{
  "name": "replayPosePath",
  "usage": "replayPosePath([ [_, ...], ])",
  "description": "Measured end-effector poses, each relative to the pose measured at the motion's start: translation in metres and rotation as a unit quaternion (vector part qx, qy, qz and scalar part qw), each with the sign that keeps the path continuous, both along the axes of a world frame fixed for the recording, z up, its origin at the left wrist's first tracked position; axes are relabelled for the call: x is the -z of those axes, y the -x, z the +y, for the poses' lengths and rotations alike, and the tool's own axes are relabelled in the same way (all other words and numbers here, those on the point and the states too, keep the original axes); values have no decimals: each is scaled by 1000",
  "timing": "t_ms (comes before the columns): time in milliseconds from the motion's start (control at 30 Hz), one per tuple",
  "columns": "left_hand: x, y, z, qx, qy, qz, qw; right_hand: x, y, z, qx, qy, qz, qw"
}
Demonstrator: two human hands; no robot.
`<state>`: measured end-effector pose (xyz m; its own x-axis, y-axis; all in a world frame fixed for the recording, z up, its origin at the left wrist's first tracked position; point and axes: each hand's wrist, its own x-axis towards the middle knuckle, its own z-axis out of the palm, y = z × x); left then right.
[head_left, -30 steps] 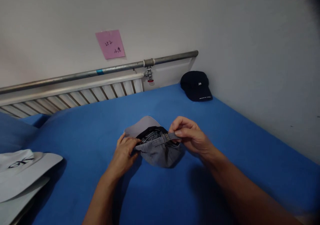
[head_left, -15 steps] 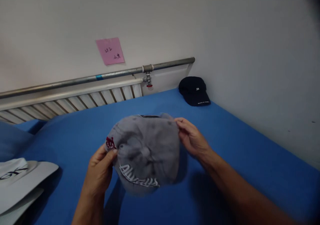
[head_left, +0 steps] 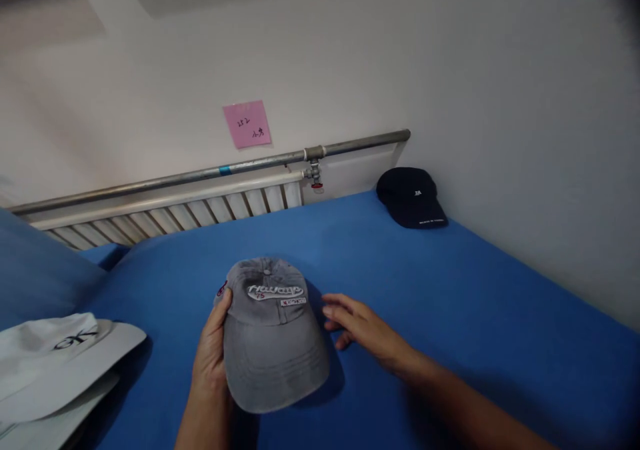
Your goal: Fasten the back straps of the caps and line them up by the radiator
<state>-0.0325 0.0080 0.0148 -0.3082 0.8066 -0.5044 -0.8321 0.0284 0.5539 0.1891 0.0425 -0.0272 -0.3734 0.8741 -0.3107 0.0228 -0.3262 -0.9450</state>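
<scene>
A grey baseball cap (head_left: 270, 343) with white embroidered lettering faces me, its brim pointing down toward me. My left hand (head_left: 213, 350) grips it by the left side, thumb on top near a dark red patch; the fingers beneath are hidden. To the right of the cap, my right hand (head_left: 357, 327) is apart from it, fingers loosely spread with nothing in them. White caps (head_left: 75, 363) with black lettering on the upper one lie stacked at the left edge. In the far right corner rests a black cap (head_left: 413, 198) with small white marks.
The caps are on a blue-covered surface (head_left: 450, 303) bounded by walls at the back and right. Behind it run a white radiator (head_left: 190, 213) and a metal pipe (head_left: 270, 163) with a valve. A pink note (head_left: 247, 125) is stuck to the wall. Blue fabric (head_left: 40, 263) rises at left.
The grey cap has tipped so its front and brim now show instead of its crown top. My right hand has let go of it. The view has shifted, so everything sits further right.
</scene>
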Motion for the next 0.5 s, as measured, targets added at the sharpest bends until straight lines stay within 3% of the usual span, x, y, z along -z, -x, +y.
replayPosePath([
  [100,-4,-1,-4,-12,-41,-27,999,7,8,-6,-55,78,105,990],
  [200,-4,0,-6,-4,-68,-49,996,11,17,-15,-92,179,235,951],
  [367,10,9,0,21,-87,-37,995,8,25,-26,-15,245,341,907],
  [500,18,17,2,35,-140,78,986,4,20,-19,38,240,361,900],
])
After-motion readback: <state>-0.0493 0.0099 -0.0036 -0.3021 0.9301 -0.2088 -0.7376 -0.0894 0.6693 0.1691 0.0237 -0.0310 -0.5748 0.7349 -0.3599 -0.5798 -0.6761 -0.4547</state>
